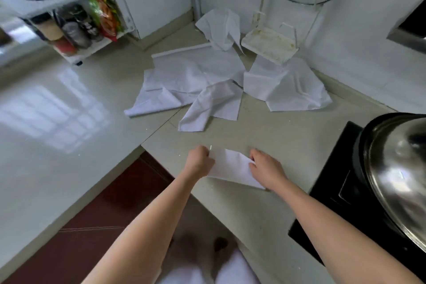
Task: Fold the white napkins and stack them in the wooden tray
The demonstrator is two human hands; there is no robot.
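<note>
Fingers of the left hand (200,161) and right hand (267,168) pinch one folded napkin (232,168) near the surface's front edge, while several unfolded napkins (196,80) wait toward its back corner and no tray shows.

Folded napkin (232,166): small white rectangle, flat on tabletop (265,136) near front edge, skewed. Unfolded napkins (191,80): several white cloths, crumpled and overlapping, spread toward the back corner, one bunched (222,27) against the wall. Wooden tray not visible.
</note>
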